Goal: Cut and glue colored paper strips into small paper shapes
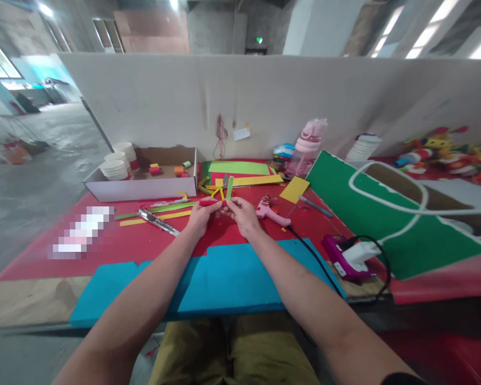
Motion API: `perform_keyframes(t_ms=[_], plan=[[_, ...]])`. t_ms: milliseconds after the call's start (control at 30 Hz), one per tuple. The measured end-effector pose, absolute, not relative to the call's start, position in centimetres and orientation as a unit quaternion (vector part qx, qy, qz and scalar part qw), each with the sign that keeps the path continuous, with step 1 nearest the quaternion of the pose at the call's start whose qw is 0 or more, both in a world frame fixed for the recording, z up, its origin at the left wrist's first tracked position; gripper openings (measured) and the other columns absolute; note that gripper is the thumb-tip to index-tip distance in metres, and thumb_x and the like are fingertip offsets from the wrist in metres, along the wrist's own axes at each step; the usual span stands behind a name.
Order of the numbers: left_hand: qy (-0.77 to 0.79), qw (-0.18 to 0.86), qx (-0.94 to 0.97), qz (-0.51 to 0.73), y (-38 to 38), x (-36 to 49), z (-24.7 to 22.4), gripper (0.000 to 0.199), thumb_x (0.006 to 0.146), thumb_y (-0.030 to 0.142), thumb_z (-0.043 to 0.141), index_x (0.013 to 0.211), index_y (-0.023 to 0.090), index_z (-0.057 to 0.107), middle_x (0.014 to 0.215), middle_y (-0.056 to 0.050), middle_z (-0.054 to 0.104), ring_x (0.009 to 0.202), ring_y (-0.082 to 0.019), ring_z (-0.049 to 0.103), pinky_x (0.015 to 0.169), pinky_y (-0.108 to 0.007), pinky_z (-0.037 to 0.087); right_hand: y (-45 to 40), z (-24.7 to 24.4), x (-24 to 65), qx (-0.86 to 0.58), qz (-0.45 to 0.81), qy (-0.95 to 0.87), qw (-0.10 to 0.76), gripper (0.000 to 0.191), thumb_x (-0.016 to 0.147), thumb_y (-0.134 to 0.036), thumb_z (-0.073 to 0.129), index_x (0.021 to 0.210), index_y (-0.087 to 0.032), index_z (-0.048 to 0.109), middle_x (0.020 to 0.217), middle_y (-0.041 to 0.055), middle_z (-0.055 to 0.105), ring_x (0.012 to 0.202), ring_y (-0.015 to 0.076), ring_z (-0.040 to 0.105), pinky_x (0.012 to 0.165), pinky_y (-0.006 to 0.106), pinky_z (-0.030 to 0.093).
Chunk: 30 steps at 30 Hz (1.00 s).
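My left hand [202, 216] is closed on a narrow red piece [207, 202] above the middle of the red table covering. Close beside it, my right hand [242, 214] pinches a light green strip [230, 188] that stands upright from the fingertips. The fingertips of both hands meet, or nearly so, where the red and green pieces come together. Yellow-handled pliers [225, 184] lie just behind the hands. A pink glue gun [271, 213] rests to the right of my right hand, and a utility knife [157, 222] lies left of my left hand.
A box [140, 188] with paper cups [115, 167] and small coloured rolls stands back left. Blue sheets [224, 278] cover the front edge. Right are a green board [369, 224], a purple power socket [347, 259] with cables, and a pink bottle [305, 147]. A partition [164, 101] rises behind.
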<state>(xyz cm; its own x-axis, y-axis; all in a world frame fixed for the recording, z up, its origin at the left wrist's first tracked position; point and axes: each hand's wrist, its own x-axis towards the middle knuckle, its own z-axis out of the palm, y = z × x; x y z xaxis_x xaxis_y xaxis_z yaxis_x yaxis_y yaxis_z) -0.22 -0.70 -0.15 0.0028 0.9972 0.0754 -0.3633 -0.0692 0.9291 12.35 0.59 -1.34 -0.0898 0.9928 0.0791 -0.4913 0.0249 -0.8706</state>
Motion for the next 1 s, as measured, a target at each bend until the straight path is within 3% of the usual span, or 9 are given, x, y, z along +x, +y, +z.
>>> perform_keyframes(t_ms=[433, 1000], plan=[[0.386, 0.569, 0.421, 0.592, -0.29, -0.36, -0.44, 0.033, 0.063, 0.04, 0.078, 0.07, 0.012, 0.063, 0.057, -0.001, 0.062, 0.047, -0.009, 0.053, 0.046, -0.021, 0.039, 0.33, -1.02, 12.5, -0.347, 0.619, -0.422, 0.564, 0.033, 0.058, -0.04, 0.08, 0.072, -0.017, 0.061, 0.057, -0.0035, 0.06, 0.055, 0.0107, 0.057, 0.062, 0.028, 0.056], [0.383, 0.563, 0.448, 0.58, -0.12, -0.39, -0.93, 0.034, 0.064, 0.042, 0.077, 0.07, 0.012, 0.062, 0.056, -0.002, 0.062, 0.047, -0.01, 0.054, 0.046, -0.021, 0.041, 0.39, -1.22, 12.52, -0.356, 0.623, -0.432, 0.546, 0.03, 0.061, -0.038, 0.079, 0.072, -0.016, 0.061, 0.058, -0.0022, 0.062, 0.053, 0.0102, 0.059, 0.057, 0.026, 0.057]])
